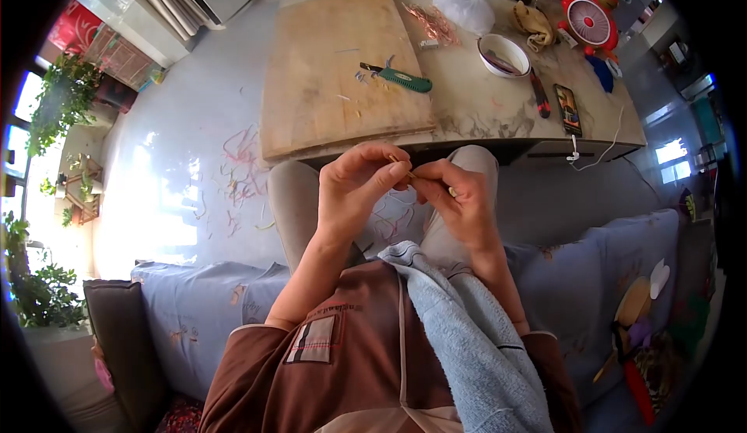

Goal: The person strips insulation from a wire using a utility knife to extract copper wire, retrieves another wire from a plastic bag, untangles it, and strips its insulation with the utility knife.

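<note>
My left hand [356, 185] and my right hand [464, 199] meet in front of my knees, just off the near edge of the board. Between their fingertips is a short, thin copper-coloured wire [411, 174], pinched from both sides. Much of it is hidden by the fingers. Something small and pale shows at my right fingers; I cannot make out what. Beyond my hands, a green utility knife [406, 80] lies on the wooden board [319, 67] among small scraps. A bundle of bare copper wire [433, 25] rests past the board's far right side.
On the table [471, 110] are a white bowl [492, 66], a white plastic bag [464, 7], a red-and-black tool [539, 94], a phone [567, 109] with a white cable and a red fan [590, 22]. Coloured strips [241, 164] litter the floor. A blue towel [467, 332] hangs over my front.
</note>
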`<state>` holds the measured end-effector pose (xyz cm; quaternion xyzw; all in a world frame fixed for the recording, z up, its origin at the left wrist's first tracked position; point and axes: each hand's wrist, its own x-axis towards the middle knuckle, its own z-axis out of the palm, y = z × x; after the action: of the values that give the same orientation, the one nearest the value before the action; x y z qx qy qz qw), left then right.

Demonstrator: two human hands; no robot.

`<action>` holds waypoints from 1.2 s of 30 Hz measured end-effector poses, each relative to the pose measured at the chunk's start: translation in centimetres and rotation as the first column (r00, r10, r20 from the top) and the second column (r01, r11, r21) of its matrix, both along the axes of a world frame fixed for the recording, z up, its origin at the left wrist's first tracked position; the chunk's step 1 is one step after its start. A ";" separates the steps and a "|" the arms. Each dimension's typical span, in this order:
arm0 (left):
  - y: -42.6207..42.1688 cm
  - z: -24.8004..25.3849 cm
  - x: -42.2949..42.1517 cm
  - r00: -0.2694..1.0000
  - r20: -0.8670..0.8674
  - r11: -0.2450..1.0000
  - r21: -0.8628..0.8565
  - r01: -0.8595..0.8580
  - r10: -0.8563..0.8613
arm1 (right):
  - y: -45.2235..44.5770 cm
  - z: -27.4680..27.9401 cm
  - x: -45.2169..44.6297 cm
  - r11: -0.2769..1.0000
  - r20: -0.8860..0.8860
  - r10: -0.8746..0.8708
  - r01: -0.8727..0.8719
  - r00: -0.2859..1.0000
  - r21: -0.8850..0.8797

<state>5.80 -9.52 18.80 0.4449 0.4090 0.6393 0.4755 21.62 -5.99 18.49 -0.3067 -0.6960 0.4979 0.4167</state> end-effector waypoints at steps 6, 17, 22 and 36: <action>-0.5 1.5 0.1 0.975 0.095 0.980 0.035 0.196 -0.199 | 0.0 0.0 1.4 0.939 -0.258 0.212 -0.269 0.943 -0.214; 0.7 -1.4 1.9 0.841 0.507 0.976 0.001 0.217 -0.188 | -0.1 -1.2 0.5 0.851 -0.592 0.068 -0.356 0.803 -0.386; 0.4 -2.0 1.4 0.992 0.123 0.999 -0.038 -0.037 0.041 | 0.7 -1.7 -0.8 0.780 -0.537 -0.154 -0.231 0.829 -0.581; -0.1 -2.6 0.1 0.710 -0.600 0.904 0.408 -0.125 0.369 | 5.3 -4.9 -3.4 0.833 -0.631 -0.176 -0.227 0.755 -0.504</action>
<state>5.93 -9.58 16.22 0.6578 0.4916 0.5571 0.1233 18.22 -0.64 13.64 -0.2096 -0.3356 0.7577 0.5190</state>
